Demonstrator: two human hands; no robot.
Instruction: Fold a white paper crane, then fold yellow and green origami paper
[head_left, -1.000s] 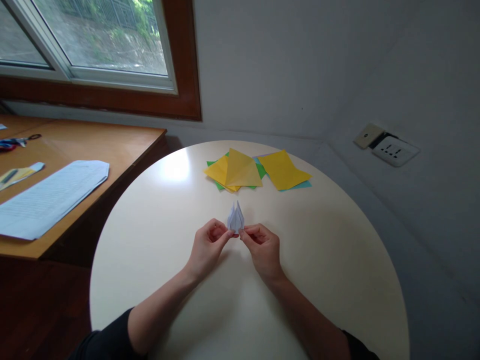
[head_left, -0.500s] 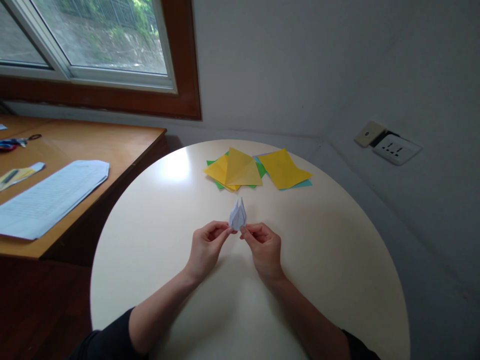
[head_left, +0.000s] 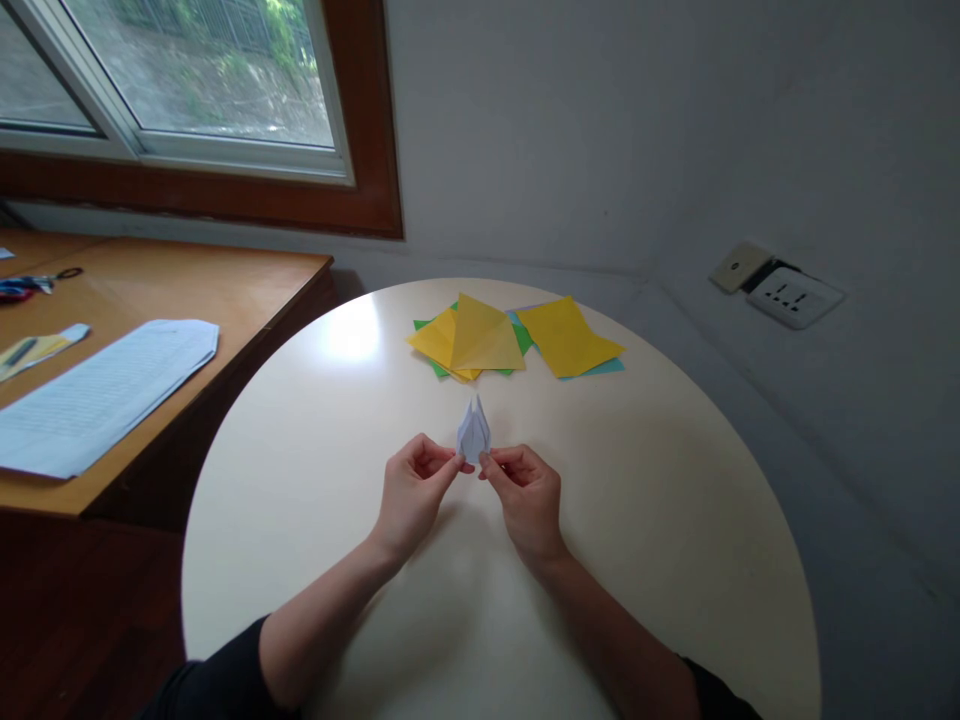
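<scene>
Folded paper (head_left: 473, 432) shifted slightly left, seemingly pinched by left hand (head_left: 417, 490) and right hand (head_left: 531, 498).

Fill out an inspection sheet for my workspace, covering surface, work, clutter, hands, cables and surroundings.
Surface: round white table, glare toward its far left.
Work: folded white paper, two tips pointing up.
Clutter: yellow sheets, green sheets and a blue sheet, overlapping at the far side.
Hands: left hand and right hand pinch the paper's lower sides.
Cables: nothing seen.
Surroundings: wooden desk with scissors and printed pages at left; window above; wall socket right.
</scene>
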